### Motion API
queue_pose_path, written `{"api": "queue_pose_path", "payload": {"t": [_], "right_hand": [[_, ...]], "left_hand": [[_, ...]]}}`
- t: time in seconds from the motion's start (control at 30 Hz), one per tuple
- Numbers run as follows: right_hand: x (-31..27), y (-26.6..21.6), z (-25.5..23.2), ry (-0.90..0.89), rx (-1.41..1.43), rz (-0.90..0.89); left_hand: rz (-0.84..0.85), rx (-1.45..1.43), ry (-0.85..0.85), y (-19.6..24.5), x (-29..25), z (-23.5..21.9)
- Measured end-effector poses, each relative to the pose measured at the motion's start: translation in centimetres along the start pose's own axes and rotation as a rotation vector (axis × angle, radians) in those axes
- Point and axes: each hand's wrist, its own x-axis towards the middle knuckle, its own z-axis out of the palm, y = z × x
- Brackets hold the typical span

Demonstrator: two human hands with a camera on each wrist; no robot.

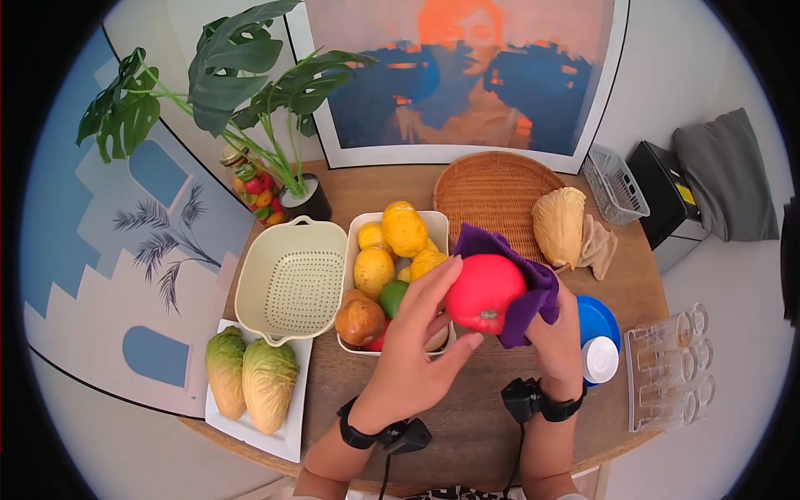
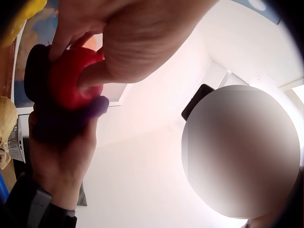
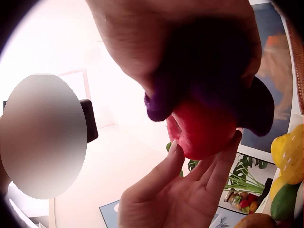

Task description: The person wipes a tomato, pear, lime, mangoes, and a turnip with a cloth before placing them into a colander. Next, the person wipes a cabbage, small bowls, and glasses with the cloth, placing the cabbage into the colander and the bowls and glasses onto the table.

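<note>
Between my hands, above the table, is a large glossy red round fruit (image 1: 486,287) with a small brownish stem end turned towards me. My left hand (image 1: 414,354) holds it from the left, fingertips on its upper side and thumb near the stem end. On the other side my right hand (image 1: 557,337) grips a purple cloth (image 1: 533,308) folded against the fruit. In the right wrist view, the cloth (image 3: 256,107) wraps the top of the fruit (image 3: 204,130), while the fingers of the left hand (image 3: 178,199) support it from below.
Behind the hands, a white tray (image 1: 442,225) holds yellow, green and brownish fruits. A cream colander (image 1: 292,267) stands left, above a white plate (image 1: 293,433) with two cabbages (image 1: 268,383). A wicker tray (image 1: 483,187), tan cabbage (image 1: 558,227), blue plate (image 1: 611,321) and glasses (image 1: 675,367) lie right.
</note>
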Motion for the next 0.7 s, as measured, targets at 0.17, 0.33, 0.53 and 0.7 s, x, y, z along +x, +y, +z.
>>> {"api": "queue_pose_path", "payload": {"t": [0.17, 0.33, 0.53, 0.7], "right_hand": [[-0.2, 0.2, 0.2, 0.087, 0.020, 0.066], [0.5, 0.3, 1.6, -0.049, -0.262, -0.149], [0.0, 0.0, 1.8, -0.005, -0.085, -0.013], [0.0, 0.5, 1.2, 0.135, -0.099, -0.003]], "left_hand": [[-0.094, -0.196, 0.092, -0.4, 0.2, 0.3], [-0.056, -0.127, 0.116, -1.3, 0.3, 0.1], [0.051, -0.033, 0.104, -1.1, 0.5, 0.5], [0.005, -0.061, 0.072, -1.0, 0.4, 0.4]]}}
